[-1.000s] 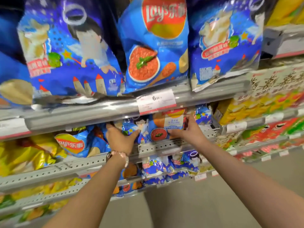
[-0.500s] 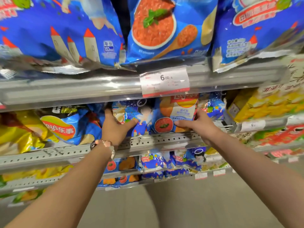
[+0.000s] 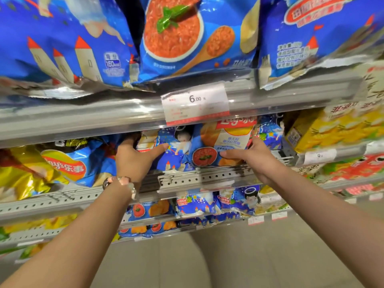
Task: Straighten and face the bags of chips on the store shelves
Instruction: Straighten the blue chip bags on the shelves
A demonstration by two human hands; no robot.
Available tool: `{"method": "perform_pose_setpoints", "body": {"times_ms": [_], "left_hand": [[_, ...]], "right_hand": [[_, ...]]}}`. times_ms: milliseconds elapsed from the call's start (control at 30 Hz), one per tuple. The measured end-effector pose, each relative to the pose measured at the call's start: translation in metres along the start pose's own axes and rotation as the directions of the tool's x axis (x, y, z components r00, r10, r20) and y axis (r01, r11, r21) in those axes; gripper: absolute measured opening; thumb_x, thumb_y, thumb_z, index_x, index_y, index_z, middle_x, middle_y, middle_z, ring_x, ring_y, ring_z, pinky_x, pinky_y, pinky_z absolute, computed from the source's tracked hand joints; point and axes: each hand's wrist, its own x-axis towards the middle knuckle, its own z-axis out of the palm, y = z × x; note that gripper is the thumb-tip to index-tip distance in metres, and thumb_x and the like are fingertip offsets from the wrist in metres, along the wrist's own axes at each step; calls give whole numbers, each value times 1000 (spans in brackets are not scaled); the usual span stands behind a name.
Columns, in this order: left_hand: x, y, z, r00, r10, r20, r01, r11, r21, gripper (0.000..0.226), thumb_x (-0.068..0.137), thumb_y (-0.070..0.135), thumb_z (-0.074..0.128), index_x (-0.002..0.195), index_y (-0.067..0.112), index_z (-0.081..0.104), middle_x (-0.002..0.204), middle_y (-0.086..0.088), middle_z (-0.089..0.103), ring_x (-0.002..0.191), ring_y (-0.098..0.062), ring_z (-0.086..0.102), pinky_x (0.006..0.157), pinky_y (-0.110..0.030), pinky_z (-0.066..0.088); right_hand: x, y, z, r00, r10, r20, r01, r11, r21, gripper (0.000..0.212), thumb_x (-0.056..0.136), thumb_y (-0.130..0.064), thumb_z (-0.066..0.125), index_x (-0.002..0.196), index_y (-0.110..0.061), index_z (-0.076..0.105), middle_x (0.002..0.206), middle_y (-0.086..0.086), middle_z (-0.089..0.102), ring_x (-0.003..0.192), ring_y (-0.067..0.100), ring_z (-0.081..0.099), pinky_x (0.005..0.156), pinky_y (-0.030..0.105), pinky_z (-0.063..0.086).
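Store shelves [image 3: 203,179] fill the view; at 12 o'clock, left hand [image 3: 133,161] and right hand [image 3: 251,156] clasp two small chip bags [image 3: 180,150] (light, crinkly, slippery); hold their side edges.

We observed two blue chip bags standing upright, side by side, on the second shelf. The castle-print bag [image 3: 176,150] touched the tomato-bowl bag [image 3: 216,150].

Left hand [image 3: 133,161] grips castle bag [image 3: 176,151]; right hand [image 3: 252,157] grips tomato bag [image 3: 218,146].
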Motion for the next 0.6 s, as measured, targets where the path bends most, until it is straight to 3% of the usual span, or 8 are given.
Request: {"method": "perform_pose_setpoints", "body": {"times_ms": [100,233,367,467,600], "left_hand": [[1,-1,0,1000,-21,0,21,999,-24,79,34,65,86,96,20,68,92,-6,74,85,-29,71,77,-53,57],[-7,11,-2,999,3,-33,-3,1000,-22,73,39,60,82,96,17,67,94,-4,73,87,-27,70,76,-52,57],[-17,22,-6,995,22,-97,-27,998,-52,45,63,32,87,97,20,61,91,4,63,93,-20,62,85,-48,55],[-19,20,-7,993,52,-104,-53,998,-14,45,70,25,85,105,8,63,99,-6,65,91,-19,57,84,-36,52],[-14,20,-7,996,-4,-87,0,999,-52,45,65,28,88,99,13,62,94,-1,63,96,-28,63,80,-49,56]], "right_hand": [[-5,-9,0,1000,-14,-18,15,999,45,33,67,1,80,90,-13,60,85,-1,71,69,7,69,59,16,53],[-13,-19,-1,999,-37,-21,38,997,62,31,70,0,78,86,-16,57,79,-4,70,61,2,68,53,13,49],[-22,-21,-6,997,-53,-60,57,997,57,33,70,-2,79,90,-18,58,84,-5,70,64,0,68,55,12,50],[-28,-18,-14,994,-48,-102,55,996,67,38,68,-9,80,101,-17,62,94,-3,72,74,3,70,60,12,52],[-31,-13,-23,988,-41,-146,50,997,60,47,67,-10,80,111,-11,63,97,-1,72,77,5,70,61,14,53]]}}
